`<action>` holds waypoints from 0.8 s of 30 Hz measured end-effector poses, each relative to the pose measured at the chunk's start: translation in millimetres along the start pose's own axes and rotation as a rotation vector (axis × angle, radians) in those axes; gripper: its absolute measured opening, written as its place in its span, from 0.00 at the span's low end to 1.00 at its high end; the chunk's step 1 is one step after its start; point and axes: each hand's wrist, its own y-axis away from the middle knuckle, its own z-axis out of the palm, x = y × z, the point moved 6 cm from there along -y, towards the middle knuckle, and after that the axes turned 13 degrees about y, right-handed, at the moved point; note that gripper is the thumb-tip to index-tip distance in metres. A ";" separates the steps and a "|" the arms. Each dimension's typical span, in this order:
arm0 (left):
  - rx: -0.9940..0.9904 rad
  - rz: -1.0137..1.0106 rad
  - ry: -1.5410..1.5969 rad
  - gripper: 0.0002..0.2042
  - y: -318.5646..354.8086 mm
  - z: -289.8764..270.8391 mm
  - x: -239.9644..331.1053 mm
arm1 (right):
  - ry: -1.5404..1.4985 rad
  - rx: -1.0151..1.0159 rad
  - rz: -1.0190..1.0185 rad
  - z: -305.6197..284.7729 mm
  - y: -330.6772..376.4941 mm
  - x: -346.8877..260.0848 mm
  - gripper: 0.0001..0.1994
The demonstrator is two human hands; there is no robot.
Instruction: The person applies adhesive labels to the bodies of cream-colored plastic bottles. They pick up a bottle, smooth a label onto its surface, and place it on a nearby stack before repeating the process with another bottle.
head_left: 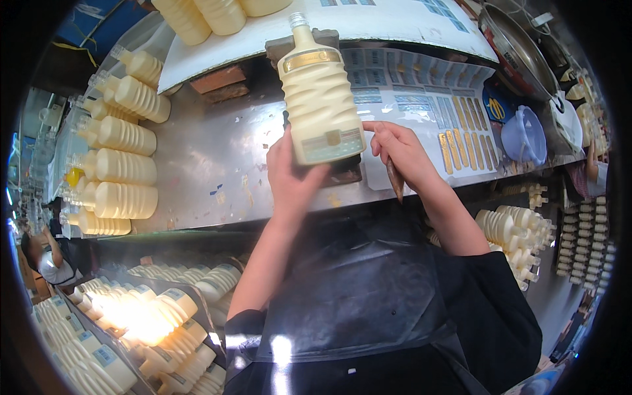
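A cream bottle (320,99) with wavy ridged sides lies tilted in front of me, its clear threaded neck pointing away. It bears a gold band label near the shoulder and a pale blue-green label near the base. My left hand (289,181) grips the bottle's lower left side, thumb by the base. At the lower right edge of the bottle, the index finger of my right hand (407,155) reaches the label's side. Its other fingers curl around a slim brown pointed tool (395,179) hanging downward. A dark block (345,176) shows partly beneath the bottle.
Label sheets with gold strips (464,145) lie to the right, beside a lilac bucket (523,135). Several cream bottles (126,164) line the metal bench's left side. A brick (217,79) sits under the white board (388,27). Crates of bottles (164,316) stand lower left.
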 end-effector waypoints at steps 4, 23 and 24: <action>0.049 0.149 -0.192 0.44 -2.9 -0.4 10.8 | -0.129 -0.007 0.065 4.6 -0.3 4.8 0.26; -0.062 -0.091 -0.011 0.41 -2.0 -8.9 -9.1 | -0.184 -0.097 0.041 0.3 7.3 -13.6 0.22; -0.061 -0.131 0.032 0.41 -0.6 -10.7 -13.9 | -0.196 -0.104 0.038 0.7 8.1 -15.5 0.22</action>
